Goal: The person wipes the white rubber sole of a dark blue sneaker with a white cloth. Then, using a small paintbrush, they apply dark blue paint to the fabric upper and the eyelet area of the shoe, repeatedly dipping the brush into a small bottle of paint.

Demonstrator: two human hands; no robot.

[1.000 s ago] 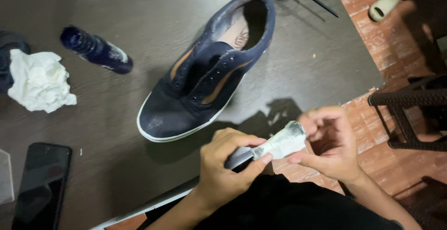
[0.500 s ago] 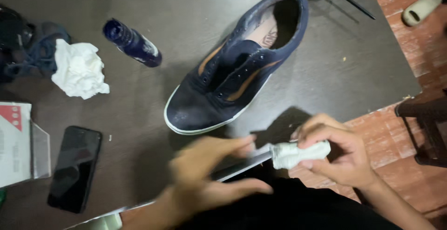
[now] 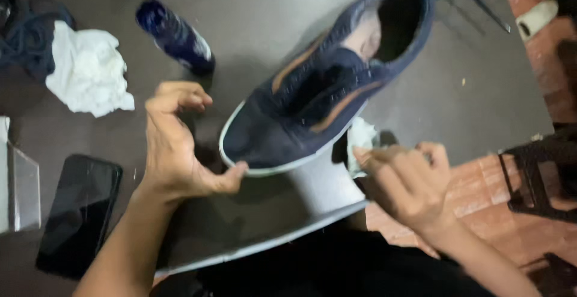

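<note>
a dark blue shoe (image 3: 324, 87) with a white sole edge and tan side stripes lies on the dark table (image 3: 252, 9), toe toward the person, heel pointing away. everything else sits around this shoe. the left hand (image 3: 177, 144) is at the toe, fingers curled and loosely spread, holding nothing; its thumb tip touches the white rim of the toe. the right hand (image 3: 409, 183) is just beside the near side of the shoe, fingers pressed together around a crumpled white wipe (image 3: 360, 144), which sits against the sole edge. left of the shoe, near its toe, a dark blue bottle (image 3: 175, 36) lies on its side. further left rests a bunched white tissue (image 3: 90, 72), and beyond the left hand a black phone (image 3: 78, 213) lies flat. right of the shoe, off the table, red brick floor (image 3: 481, 189) shows.
</note>
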